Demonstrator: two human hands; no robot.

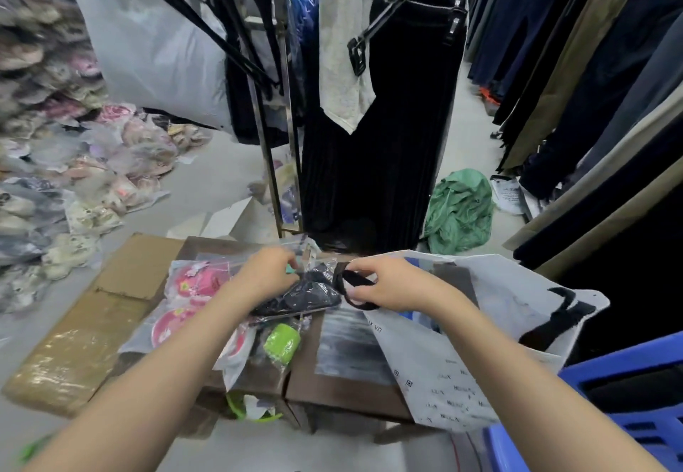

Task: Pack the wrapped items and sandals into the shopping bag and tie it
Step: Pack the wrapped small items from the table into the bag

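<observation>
My left hand (268, 274) grips the top edge of a clear-wrapped dark garment (306, 294) lying on a flattened cardboard box (347, 394). My right hand (388, 285) pinches a black handle loop (351, 286) of the white shopping bag (462, 360), whose mouth gapes toward the right. Left of the garment lie pink sandals in clear plastic (192, 294). A lime-green wrapped item (282, 342) sits just below the garment. The bag's second black handle (558, 316) hangs at its far side.
A blue plastic crate (628, 397) stands at the lower right. Racks of dark trousers (591, 83) line the right, a black skirt (377, 139) hangs ahead. Bagged shoes (55, 157) pile on the left. A green garment (460, 213) lies on the floor.
</observation>
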